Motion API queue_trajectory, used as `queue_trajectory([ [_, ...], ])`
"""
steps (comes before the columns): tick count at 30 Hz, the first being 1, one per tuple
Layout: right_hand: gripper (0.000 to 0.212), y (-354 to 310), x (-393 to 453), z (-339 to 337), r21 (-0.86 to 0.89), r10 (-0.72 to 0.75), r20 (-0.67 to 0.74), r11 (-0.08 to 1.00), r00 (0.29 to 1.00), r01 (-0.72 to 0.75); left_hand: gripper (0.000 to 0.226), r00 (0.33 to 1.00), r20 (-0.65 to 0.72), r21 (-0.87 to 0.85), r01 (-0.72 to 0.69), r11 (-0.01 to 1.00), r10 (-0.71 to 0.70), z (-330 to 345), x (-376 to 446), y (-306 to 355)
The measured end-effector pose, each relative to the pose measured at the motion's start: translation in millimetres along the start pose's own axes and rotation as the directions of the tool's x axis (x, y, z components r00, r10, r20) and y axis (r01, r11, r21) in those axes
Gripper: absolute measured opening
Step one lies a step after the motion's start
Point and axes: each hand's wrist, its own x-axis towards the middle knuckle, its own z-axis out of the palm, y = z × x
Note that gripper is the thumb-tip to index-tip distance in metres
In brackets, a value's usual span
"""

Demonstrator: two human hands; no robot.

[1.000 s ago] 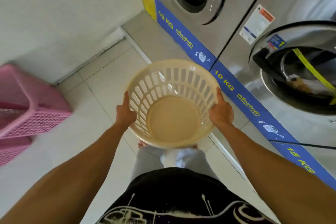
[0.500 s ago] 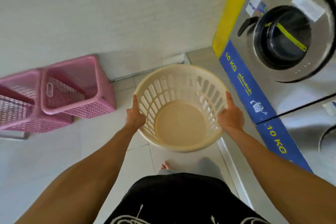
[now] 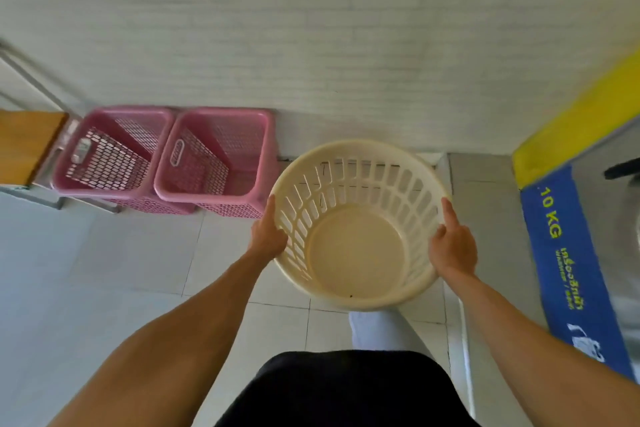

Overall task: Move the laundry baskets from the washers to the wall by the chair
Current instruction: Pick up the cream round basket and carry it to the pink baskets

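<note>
A round cream laundry basket (image 3: 356, 246) with slotted sides hangs above the floor in front of me, empty. My left hand (image 3: 268, 236) grips its left rim and my right hand (image 3: 452, 246) grips its right rim. Two pink mesh laundry baskets (image 3: 114, 156) (image 3: 221, 156) stand side by side on the floor against the white wall (image 3: 277, 28), just left of the cream basket. A wooden chair seat (image 3: 24, 139) with a metal frame is at the far left, next to the pink baskets.
A washer (image 3: 613, 218) with a blue "10 KG" strip (image 3: 568, 270) and a yellow edge stands at the right on a raised grey plinth (image 3: 481, 236). White tiled floor (image 3: 104, 270) spreads to the left. My legs are below the basket.
My view has swung left, away from the washers and toward the wall. The cream basket stays in both hands and is now close beside the right pink basket; the chair has come into sight.
</note>
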Motion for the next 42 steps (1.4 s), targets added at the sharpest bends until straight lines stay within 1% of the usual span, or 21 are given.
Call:
queue_trajectory([
  [5, 0.057, -43, 60, 1, -0.048, -0.035, 0.089, 0.998, 0.995, 0.039, 0.097, 0.998, -0.053, -0.01, 0.026, 1.0, -0.026, -13, 47, 23],
  [9, 0.058, -71, 103, 7, -0.083, -0.071, 0.132, 0.993, 0.989, 0.083, 0.097, 0.993, -0.106, -0.033, 0.051, 0.998, -0.054, -21, 75, 34],
  [12, 0.057, -94, 127, 11, -0.091, -0.108, 0.18, 0.988, 0.978, 0.126, 0.096, 0.989, -0.084, -0.096, 0.114, 0.989, -0.122, -26, 95, 32],
  [17, 0.057, -119, 158, 33, -0.112, -0.127, 0.187, 0.982, 0.974, 0.149, 0.098, 0.981, -0.028, -0.132, 0.185, 0.974, -0.191, -32, 132, 22],
  [19, 0.057, -130, 173, 44, -0.139, -0.136, 0.197, 0.976, 0.971, 0.165, 0.097, 0.98, 0.018, -0.145, 0.199, 0.969, -0.198, -35, 146, 20],
  [25, 0.049, -137, 199, 62, -0.134, -0.086, 0.244, 0.984, 0.966, 0.121, 0.096, 0.973, 0.045, -0.122, 0.228, 0.966, -0.224, -33, 184, 20],
  [28, 0.046, -131, 219, 78, -0.174, -0.07, 0.25, 0.978, 0.966, 0.116, 0.098, 0.979, 0.006, -0.121, 0.204, 0.971, -0.205, -19, 211, 19],
  [31, 0.046, -121, 250, 100, -0.201, -0.068, 0.272, 0.972, 0.96, 0.126, 0.097, 0.978, -0.018, -0.113, 0.202, 0.973, -0.205, 10, 238, 17],
  [37, 0.049, -105, 306, 171, -0.285, -0.056, 0.356, 0.944, 0.933, 0.165, 0.102, 0.957, 0.107, -0.103, 0.281, 0.954, -0.27, 62, 299, -26],
  [42, 0.043, -101, 336, 224, -0.299, -0.065, 0.42, 0.932, 0.905, 0.205, 0.1, 0.949, 0.08, -0.091, 0.312, 0.946, -0.305, 103, 332, -58],
])
